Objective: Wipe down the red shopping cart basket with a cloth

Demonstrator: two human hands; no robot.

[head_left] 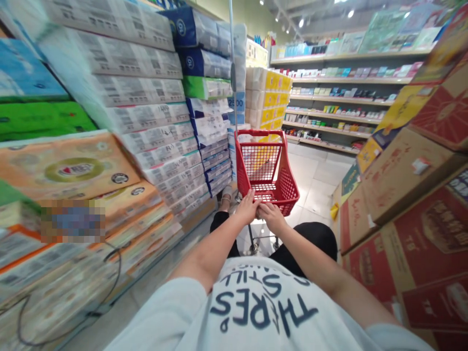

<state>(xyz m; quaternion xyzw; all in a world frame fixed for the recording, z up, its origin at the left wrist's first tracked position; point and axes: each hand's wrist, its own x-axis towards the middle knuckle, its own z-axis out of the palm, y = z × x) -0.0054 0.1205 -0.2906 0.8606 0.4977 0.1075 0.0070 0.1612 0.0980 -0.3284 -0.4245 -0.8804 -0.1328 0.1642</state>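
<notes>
A small red plastic shopping cart (290,187) stands upright right in front of me, its grid-walled basket holding nothing that I can see. My left hand (247,209) is closed over the near edge of the cart, around its handle. Close beside it, almost touching, my right hand (271,217) grips the same edge. The handle itself is mostly hidden under my fingers. A thin upright pole (232,53) rises at the cart's left side. Below the basket, the metal legs (251,238) reach down between my knees.
Tall stacks of packaged tissue paper (157,90) line the left, with orange packs (73,168) nearer. Cardboard cartons (405,180) crowd the right side. Ahead, a tiled aisle floor (318,183) leads to shelves (336,80) of small goods. A black cable (119,273) hangs at lower left.
</notes>
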